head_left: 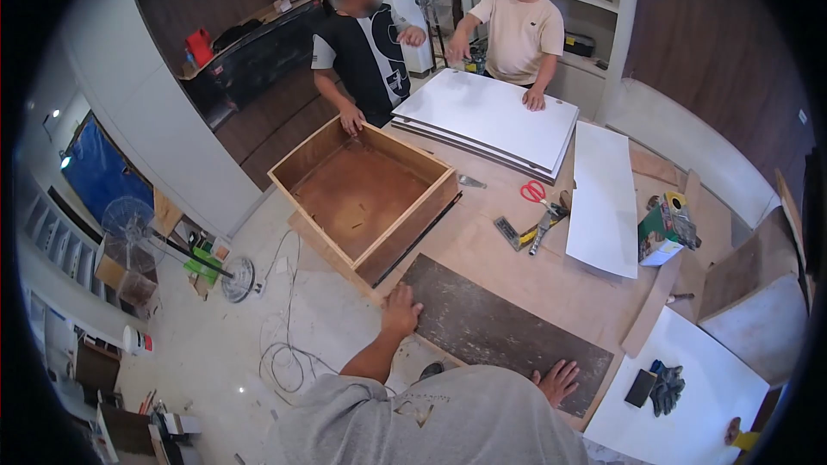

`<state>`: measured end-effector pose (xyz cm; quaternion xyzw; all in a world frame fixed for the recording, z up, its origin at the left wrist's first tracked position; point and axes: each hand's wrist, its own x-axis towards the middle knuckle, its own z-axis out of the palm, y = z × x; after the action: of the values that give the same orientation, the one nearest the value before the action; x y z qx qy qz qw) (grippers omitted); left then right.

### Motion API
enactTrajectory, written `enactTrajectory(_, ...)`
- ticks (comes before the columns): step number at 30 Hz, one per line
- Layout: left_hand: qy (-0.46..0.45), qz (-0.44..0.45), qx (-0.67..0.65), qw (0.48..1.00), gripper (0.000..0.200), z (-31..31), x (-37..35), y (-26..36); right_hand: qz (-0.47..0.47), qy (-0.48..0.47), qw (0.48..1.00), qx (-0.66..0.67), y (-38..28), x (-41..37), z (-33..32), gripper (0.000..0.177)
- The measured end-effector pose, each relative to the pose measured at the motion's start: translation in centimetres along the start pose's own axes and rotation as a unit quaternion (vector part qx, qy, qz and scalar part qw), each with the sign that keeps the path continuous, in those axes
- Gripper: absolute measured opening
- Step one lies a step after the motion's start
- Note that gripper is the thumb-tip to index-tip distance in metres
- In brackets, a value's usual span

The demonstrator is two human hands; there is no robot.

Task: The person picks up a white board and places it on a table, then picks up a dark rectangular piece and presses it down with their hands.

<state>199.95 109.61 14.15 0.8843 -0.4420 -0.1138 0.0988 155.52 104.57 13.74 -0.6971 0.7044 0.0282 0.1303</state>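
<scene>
A dark brown, scuffed board (495,314) lies flat along the near side of the worktable. My left hand (401,310) is closed over its left end, fingers bent on the top face; the thumb's position is hard to make out. Near the board's right end, my right hand (558,381) rests flat with its fingers spread. Just beyond the board stands an open wooden drawer box (357,194) with a brown bottom. Red-handled scissors (533,192), a square (514,235) and other hand tools lie past the board's far edge.
Two people stand across the table, one touching the drawer box, the other leaning on stacked white panels (491,116). A white strip (603,198), a green box (665,228), gloves (667,389) and a phone (640,387) lie rightward. A fan (133,222) and cable (289,362) are left.
</scene>
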Motion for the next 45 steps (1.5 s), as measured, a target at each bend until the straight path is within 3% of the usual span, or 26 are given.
enactTrajectory(2,0.017,-0.169,0.000,0.985,0.074,-2.4,0.3,0.7,-0.003,0.015,1.000,0.008,0.0,-0.2,0.2,0.092)
enactTrajectory(5,0.027,-0.200,0.077,0.976,0.077,-2.9,0.8,2.7,-0.009,0.025,1.000,0.015,0.1,-0.6,-0.1,0.092)
enactTrajectory(8,-0.003,-0.022,0.049,0.999,0.076,-2.1,1.0,3.7,-0.010,0.025,1.000,0.013,0.1,-0.7,0.1,0.092)
enactTrajectory(11,0.009,0.034,0.045,0.998,0.075,1.5,1.7,2.4,0.003,0.006,1.000,0.026,-0.8,-1.0,-1.0,0.091)
enactTrajectory(15,-0.001,0.056,0.054,0.997,0.076,1.2,2.5,1.1,-0.004,0.022,1.000,0.021,-0.7,-0.9,-1.1,0.091)
enactTrajectory(26,0.027,0.172,0.081,0.981,0.073,0.4,1.3,-3.6,0.044,-0.046,0.997,-0.036,-1.7,0.2,-1.4,0.090)
enactTrajectory(32,0.039,0.189,0.084,0.978,0.073,-0.2,1.4,-3.3,0.122,-0.085,0.989,-0.004,-3.6,0.8,-2.3,0.092)
enactTrajectory(38,0.018,0.132,0.100,0.986,0.072,-1.3,0.9,-1.9,0.181,-0.098,0.978,-0.025,-4.2,1.8,-2.3,0.099)
enactTrajectory(41,-0.038,0.130,0.041,0.990,0.073,-4.0,2.3,-0.5,0.192,-0.101,0.976,-0.026,-4.2,1.8,-2.4,0.101)
enactTrajectory(45,0.017,0.216,0.004,0.976,0.072,-1.3,7.6,-0.1,0.174,-0.073,0.982,0.006,-3.4,1.6,-1.7,0.102)
